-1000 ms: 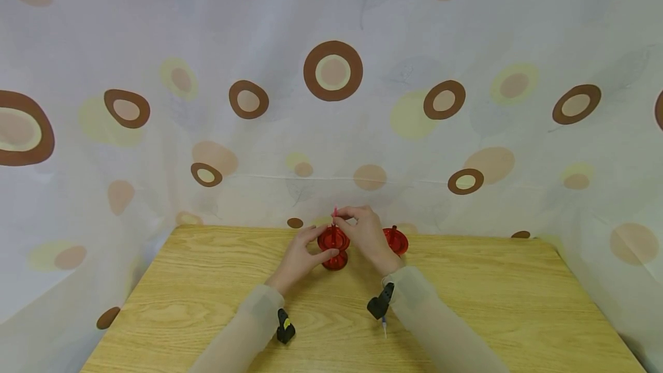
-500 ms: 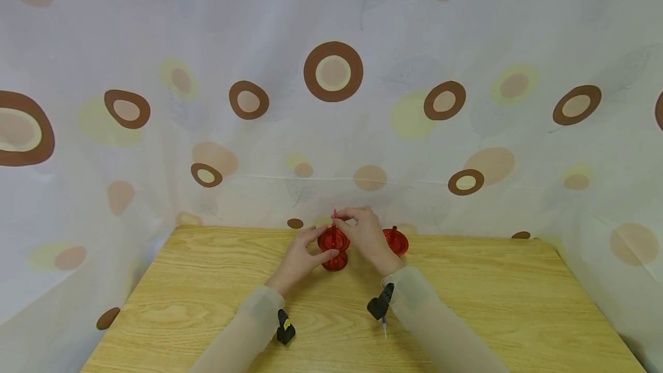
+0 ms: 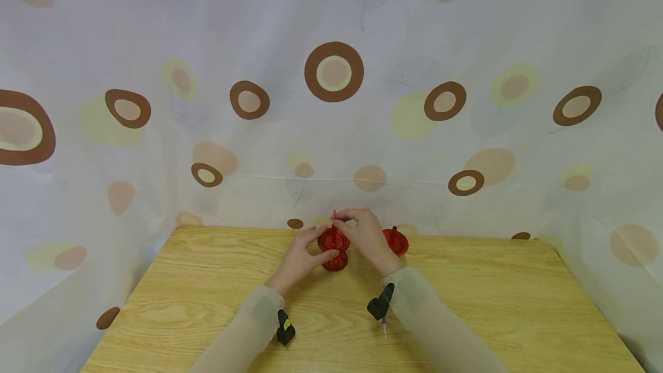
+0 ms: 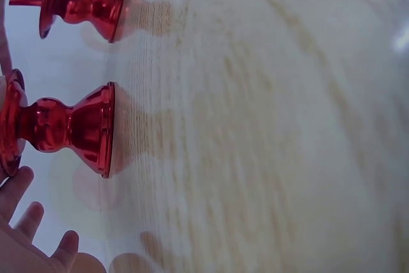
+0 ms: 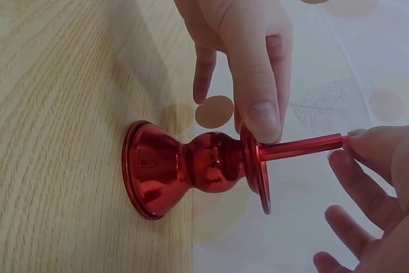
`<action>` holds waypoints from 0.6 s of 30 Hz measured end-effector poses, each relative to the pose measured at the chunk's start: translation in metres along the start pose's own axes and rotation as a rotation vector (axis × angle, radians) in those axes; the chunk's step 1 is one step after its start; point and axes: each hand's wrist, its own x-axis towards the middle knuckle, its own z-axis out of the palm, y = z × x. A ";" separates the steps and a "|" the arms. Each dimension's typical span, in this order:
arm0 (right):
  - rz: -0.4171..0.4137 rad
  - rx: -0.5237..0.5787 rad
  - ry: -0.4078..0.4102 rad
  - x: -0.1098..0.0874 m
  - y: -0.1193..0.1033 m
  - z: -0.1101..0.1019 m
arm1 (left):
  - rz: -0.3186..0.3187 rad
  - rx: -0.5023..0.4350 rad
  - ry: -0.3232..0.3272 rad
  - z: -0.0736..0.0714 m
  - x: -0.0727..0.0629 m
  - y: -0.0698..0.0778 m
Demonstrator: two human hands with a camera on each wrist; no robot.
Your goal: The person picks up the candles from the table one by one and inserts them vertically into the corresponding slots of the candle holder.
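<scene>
A shiny red candle holder (image 3: pixel 335 261) stands upright on the table, with a flared base, a round dish and a thin red tube (image 5: pixel 300 148) rising from the dish. My left hand (image 3: pixel 300 255) grips the dish's rim, thumb on the near side in the head view. At the tube's top, my right hand (image 3: pixel 365 235) pinches a thin pink stick, likely a candle (image 3: pixel 335 213), between thumb and forefinger. Its lower end meets the tube's mouth; how far it goes in is hidden by the fingertips. The other right fingers are spread loosely in the right wrist view.
A second red candle holder (image 4: pixel 80 6) stands to the right, partly behind my right hand in the head view. A thin blue and white stick (image 3: pixel 384 328) lies on the wooden table (image 3: pixel 207 281) by my right wrist. A patterned curtain (image 3: pixel 331 131) rises behind the table.
Hardly anything differs: both hands keep their places and holds. The pink stick seems to stand very slightly lower at the tube.
</scene>
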 end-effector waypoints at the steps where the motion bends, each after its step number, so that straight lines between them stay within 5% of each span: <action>1: 0.001 0.006 -0.002 0.000 0.000 0.000 | 0.000 -0.003 0.000 0.000 0.000 0.000; 18: 0.043 0.019 -0.017 -0.005 0.005 -0.002 | -0.003 -0.010 -0.008 0.001 0.000 -0.003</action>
